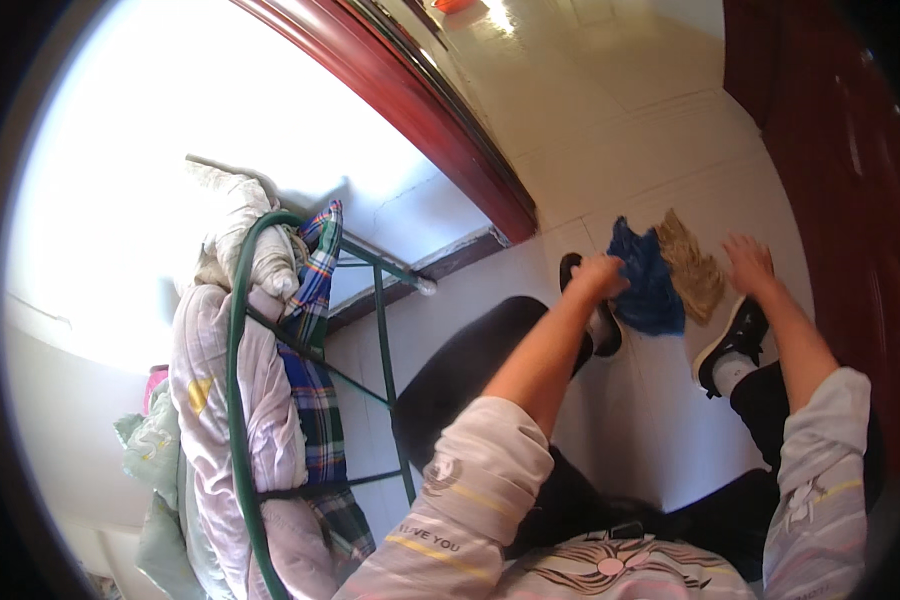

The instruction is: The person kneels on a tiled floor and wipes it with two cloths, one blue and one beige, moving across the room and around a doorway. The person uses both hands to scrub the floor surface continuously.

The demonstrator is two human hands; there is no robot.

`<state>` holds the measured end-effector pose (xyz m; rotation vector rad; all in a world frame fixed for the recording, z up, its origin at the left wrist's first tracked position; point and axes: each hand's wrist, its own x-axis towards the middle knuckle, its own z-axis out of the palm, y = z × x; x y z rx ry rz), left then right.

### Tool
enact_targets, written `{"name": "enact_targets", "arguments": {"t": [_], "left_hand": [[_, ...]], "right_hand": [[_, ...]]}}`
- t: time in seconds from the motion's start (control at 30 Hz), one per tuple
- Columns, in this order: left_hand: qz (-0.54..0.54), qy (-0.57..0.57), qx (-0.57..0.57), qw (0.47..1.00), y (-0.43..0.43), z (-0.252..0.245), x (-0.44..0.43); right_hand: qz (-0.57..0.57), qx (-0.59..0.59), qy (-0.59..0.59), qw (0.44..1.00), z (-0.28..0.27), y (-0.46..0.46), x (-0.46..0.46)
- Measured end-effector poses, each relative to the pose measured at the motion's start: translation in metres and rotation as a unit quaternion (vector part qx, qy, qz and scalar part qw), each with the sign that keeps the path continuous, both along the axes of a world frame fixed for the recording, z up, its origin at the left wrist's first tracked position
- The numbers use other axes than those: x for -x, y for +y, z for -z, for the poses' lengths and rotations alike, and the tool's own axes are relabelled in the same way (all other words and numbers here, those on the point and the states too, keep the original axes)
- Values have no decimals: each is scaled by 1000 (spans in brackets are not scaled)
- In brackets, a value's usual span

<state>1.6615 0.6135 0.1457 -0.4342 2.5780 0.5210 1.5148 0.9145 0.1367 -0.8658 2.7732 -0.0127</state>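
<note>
A crumpled blue cloth [646,281] lies on the pale tiled floor between my feet. Along its right side is a wrinkled tan cloth [691,270]. My left hand [601,276] is at the blue cloth's left edge, fingers over or against it; blur hides whether they grip. To the right of the tan cloth, my right hand [750,262] is held with fingers spread and nothing in it, apart from the cloth. Just below that hand is my black shoe [741,334]; the other shoe [607,334] is partly hidden by my left arm.
At left stands a green metal frame [237,390] with bedding [210,375] and a plaid cloth [315,405] beside it. A red door frame [450,142] runs above. Dark red furniture or a door [840,225] borders the right. An orange object [454,6] sits far off.
</note>
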Motion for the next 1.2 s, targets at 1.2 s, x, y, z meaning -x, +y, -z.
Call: {"name": "enact_targets", "arguments": {"t": [1.2], "left_hand": [[-42,327,82,941,39,175,14]], "right_hand": [[85,191,124,970,189,32,26]]}}
